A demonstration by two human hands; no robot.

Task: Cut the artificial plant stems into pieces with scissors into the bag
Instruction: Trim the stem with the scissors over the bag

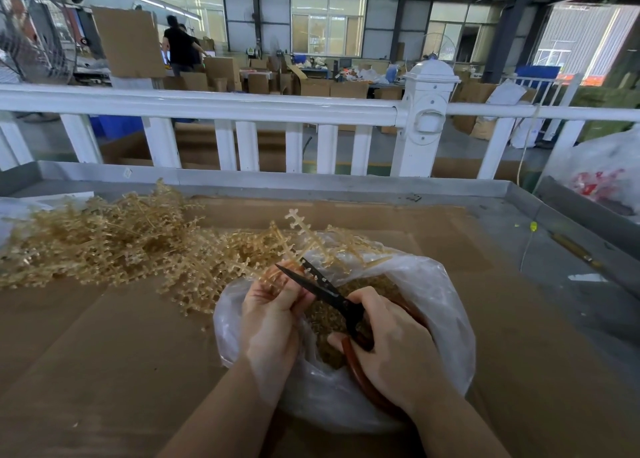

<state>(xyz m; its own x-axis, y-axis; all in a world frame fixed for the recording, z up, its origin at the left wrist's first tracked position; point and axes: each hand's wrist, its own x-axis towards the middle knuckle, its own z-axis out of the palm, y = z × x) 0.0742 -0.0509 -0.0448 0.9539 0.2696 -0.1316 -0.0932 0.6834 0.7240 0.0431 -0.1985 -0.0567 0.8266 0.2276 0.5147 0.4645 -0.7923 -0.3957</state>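
- While the right hand (391, 340) grips the red handles of the scissors (325, 293), fingers curled through the loops, the black blades stand apart, pointing up and left, away from the person.
- Left hand (270, 314) clamps a bundle of tan plastic stems (304, 236) between thumb and fingers, just left of the blades; the stems' long axis runs up and away, tips fanned above the bag.
- One stem lies between the parted blades, near the tips.
- Clear plastic bag (446, 322) sits under both hands, mouth up, holding cut tan pieces (377, 286).
- Bag rests on a cardboard sheet (104, 353) covering the metal table (561, 236).
- Uncut stem pile (104, 243) lies left of the bag, spread across the cardboard.
- White railing (242, 106) behind the table; cardboard boxes (332, 89) and a person (180, 47) beyond.
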